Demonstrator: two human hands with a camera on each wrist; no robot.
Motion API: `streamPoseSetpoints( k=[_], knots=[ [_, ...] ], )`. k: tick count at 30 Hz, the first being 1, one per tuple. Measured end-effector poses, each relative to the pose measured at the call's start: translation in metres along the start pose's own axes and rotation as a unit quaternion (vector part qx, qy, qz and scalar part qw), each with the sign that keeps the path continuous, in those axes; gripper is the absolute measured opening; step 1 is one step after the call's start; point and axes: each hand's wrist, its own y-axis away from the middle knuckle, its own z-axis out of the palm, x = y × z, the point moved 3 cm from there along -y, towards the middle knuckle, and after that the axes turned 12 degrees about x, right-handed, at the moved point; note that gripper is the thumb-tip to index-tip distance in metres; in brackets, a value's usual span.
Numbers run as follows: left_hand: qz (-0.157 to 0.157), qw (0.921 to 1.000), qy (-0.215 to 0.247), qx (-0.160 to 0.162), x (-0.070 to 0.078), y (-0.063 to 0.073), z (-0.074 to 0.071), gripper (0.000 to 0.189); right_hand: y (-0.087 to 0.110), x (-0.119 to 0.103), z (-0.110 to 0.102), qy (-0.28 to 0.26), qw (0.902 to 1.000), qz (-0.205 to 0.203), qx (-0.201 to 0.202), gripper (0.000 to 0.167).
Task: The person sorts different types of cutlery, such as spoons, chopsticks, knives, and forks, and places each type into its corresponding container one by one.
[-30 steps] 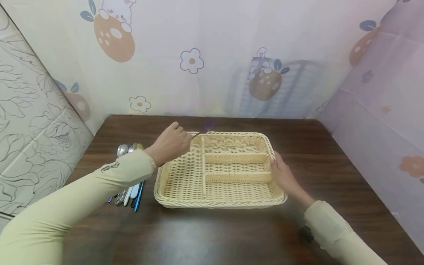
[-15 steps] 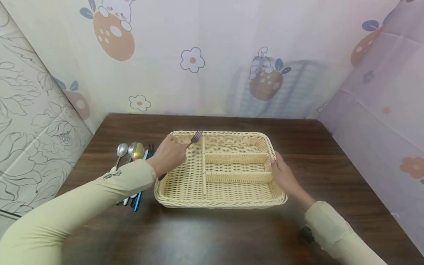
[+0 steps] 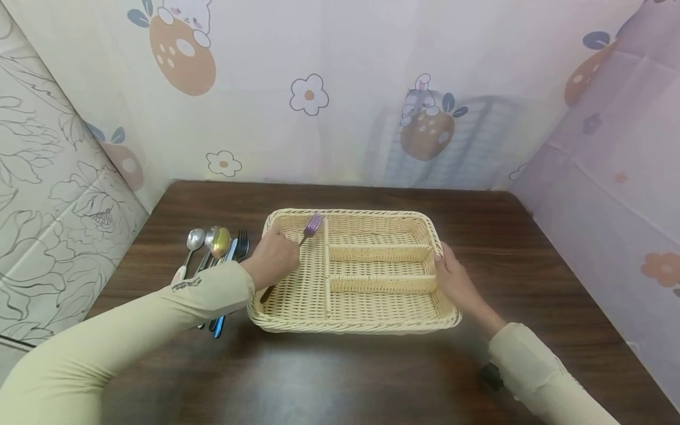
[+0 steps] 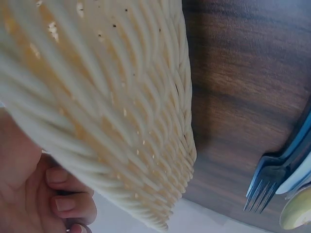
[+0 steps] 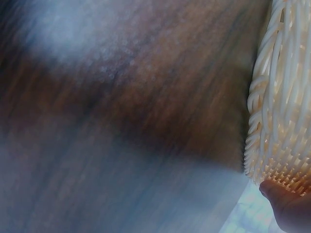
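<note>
My left hand (image 3: 275, 258) holds a fork (image 3: 313, 225) with purple tines inside the left compartment of a cream wicker basket (image 3: 361, 326). The tines point toward the back, beside the long divider, and the dark handle end slants down at the compartment's near left. In the left wrist view, the curled fingers (image 4: 73, 203) show past the basket's rim; the fork is hidden there. At the basket's right end, my right hand (image 3: 455, 280) grips the rim, thumb over the edge. The right wrist view shows only part of that hand at the lower corner.
Left of the basket lies a bunch of cutlery: spoons (image 3: 195, 238), a gold-coloured spoon (image 3: 220, 242) and a dark fork (image 3: 242, 242), partly under my left sleeve. Dark wooden table (image 3: 319, 378) surrounds the basket. Patterned cloth walls (image 3: 350, 136) stand behind and at both sides.
My left hand has lowered the fork from above the back rim into the left compartment, moving slightly left and nearer. The right hand keeps its hold on the basket.
</note>
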Motion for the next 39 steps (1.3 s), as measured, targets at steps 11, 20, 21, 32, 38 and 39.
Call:
streamPoseSetpoints(
  k=[11, 20, 21, 32, 38, 39],
  knots=[
    [-0.013, 0.999, 0.012, -0.04, 0.009, 0.003, 0.001, 0.025, -0.001, -0.005, 0.001, -0.006, 1.0, -0.003, -0.002, 0.055],
    [-0.001, 0.9977, 0.028, -0.062, 0.012, 0.007, 0.015, 0.026, -0.001, -0.005, 0.004, -0.007, 1.0, -0.005, -0.003, 0.054],
    [-0.001, 0.9977, 0.028, -0.062, 0.013, 0.008, 0.017, 0.026, -0.001, -0.005, 0.005, -0.007, 1.0, -0.004, -0.004, 0.054],
    [-0.012, 0.9987, 0.038, -0.031, 0.012, 0.008, 0.022, 0.029, -0.001, -0.005, 0.005, -0.002, 1.0, 0.002, -0.006, 0.056],
    [-0.138, 0.9805, 0.13, 0.053, -0.028, 0.015, -0.005, 0.036, -0.002, -0.001, 0.0, 0.0, 1.0, -0.004, -0.002, 0.056],
    [-0.162, 0.9745, 0.142, 0.064, -0.036, 0.02, -0.007, 0.037, -0.002, 0.0, -0.001, 0.0, 1.0, -0.007, 0.0, 0.056]
  ],
)
